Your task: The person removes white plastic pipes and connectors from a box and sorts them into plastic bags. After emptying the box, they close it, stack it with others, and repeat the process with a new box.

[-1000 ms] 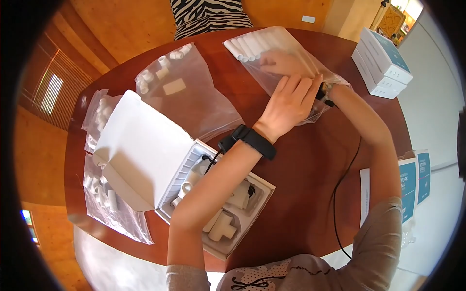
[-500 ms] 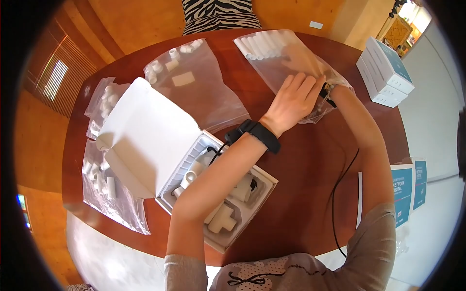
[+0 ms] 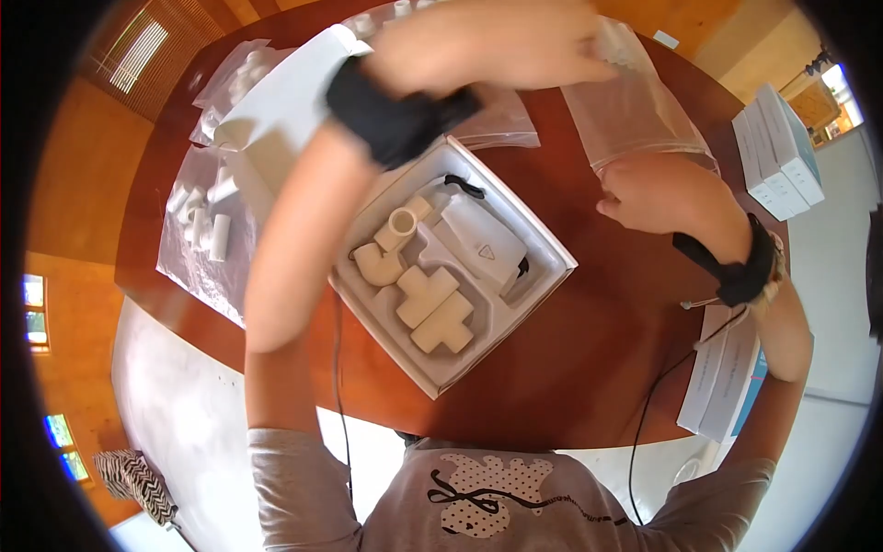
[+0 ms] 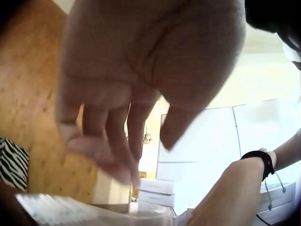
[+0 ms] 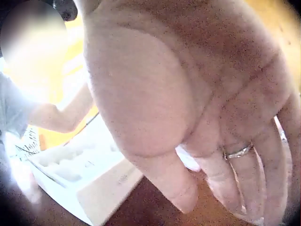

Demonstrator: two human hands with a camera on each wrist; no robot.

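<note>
Reaching across the top of the head view, the left hand (image 3: pixel 497 46) is over the near-left part of the clear bag (image 3: pixel 644 110). In the left wrist view its fingers (image 4: pixel 115 136) hang loosely bent with nothing between them. White tubes (image 4: pixel 61 209) lie below that hand; in the head view the hand and forearm hide most of them. The right hand (image 3: pixel 676 202) is at the bag's near edge, outside it. Seen from the right wrist, this hand (image 5: pixel 197 103) has its thumb apart from its loosely extended fingers and no grip on anything; whether it touches the bag, I cannot tell.
An open white box (image 3: pixel 441 385) holds pale fittings (image 3: pixel 435 308) and a white device (image 3: pixel 483 244). Bags of small white fittings (image 3: pixel 221 237) lie at the left. White boxes (image 3: pixel 777 156) are stacked at the right edge, with more boxes (image 3: pixel 722 377) nearer the body.
My right hand has come out of the bag and back toward the body. The left hand has left the bag's opening and moved up and left. The head view has shifted.
</note>
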